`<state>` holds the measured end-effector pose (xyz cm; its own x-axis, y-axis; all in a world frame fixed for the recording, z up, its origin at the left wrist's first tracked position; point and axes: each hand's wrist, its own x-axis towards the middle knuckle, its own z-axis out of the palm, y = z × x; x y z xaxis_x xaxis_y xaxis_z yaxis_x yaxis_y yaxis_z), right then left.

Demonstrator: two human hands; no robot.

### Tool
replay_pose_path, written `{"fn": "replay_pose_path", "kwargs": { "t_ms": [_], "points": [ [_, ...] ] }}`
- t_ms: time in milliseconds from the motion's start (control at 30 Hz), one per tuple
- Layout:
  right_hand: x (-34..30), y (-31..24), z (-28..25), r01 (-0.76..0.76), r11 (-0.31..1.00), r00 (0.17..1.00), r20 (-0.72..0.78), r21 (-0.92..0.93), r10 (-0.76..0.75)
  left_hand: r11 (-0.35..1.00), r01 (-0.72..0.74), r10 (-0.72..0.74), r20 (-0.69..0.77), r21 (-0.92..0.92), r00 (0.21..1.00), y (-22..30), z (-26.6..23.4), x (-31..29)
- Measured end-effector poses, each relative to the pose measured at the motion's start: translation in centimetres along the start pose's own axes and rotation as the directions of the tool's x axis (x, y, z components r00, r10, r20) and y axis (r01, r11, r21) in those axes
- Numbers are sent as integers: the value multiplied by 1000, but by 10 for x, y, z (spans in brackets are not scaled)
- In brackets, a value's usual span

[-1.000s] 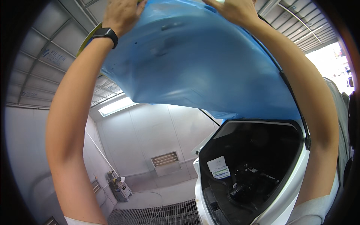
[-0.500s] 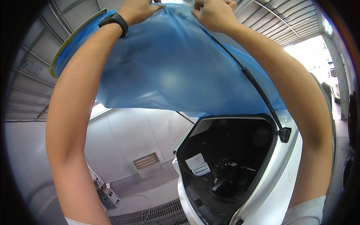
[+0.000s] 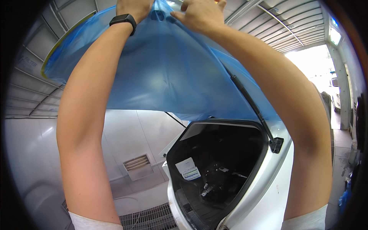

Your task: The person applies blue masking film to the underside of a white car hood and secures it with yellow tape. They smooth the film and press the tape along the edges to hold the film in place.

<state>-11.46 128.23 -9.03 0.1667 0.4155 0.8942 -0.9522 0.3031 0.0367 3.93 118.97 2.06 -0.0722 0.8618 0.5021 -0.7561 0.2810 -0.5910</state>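
Both my arms reach up to a translucent blue plastic film (image 3: 153, 73) draped over the raised tailgate of a white car. My left hand (image 3: 134, 9), with a black watch (image 3: 123, 22) on its wrist, is closed on the film near the top edge. Its fingertips are partly out of view. To its right, my right hand (image 3: 202, 16) has curled fingers and its thumb against the gathered film. Creases run down from between the hands. A dark oval patch (image 3: 157, 15) shows through the film beside my left hand.
A black gas strut (image 3: 249, 99) links the tailgate to the car body (image 3: 274, 168). Below, the dark open boot (image 3: 226, 153) holds a white sheet or booklet (image 3: 188, 168) and black parts. A wall vent (image 3: 136, 162) and floor grating (image 3: 149, 219) lie to the left.
My right hand has moved left, closer to my left hand. The film between them is drawn into sharper folds, and the dark oval patch has come into sight. The whole view has shifted slightly.
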Motion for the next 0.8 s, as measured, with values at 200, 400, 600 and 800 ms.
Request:
{"fn": "replay_pose_path", "kwargs": {
  "t_ms": [200,400,600,800],
  "points": [
    [12,7,5,9,1000,999,51,-27,-8,998,-49,54,-142,38,988,4,-1,-5],
    [14,11,-5,105,990,990,104,-96,-95,956,-170,154,-84,-239,984,-4,-12,-21],
    [-20,18,-14,91,995,973,212,26,-95,945,-149,161,18,-290,987,-5,-7,-52],
    [-7,-1,-6,-56,987,988,154,151,32,967,-91,137,187,-236,973,0,3,-64]
  ]
}}
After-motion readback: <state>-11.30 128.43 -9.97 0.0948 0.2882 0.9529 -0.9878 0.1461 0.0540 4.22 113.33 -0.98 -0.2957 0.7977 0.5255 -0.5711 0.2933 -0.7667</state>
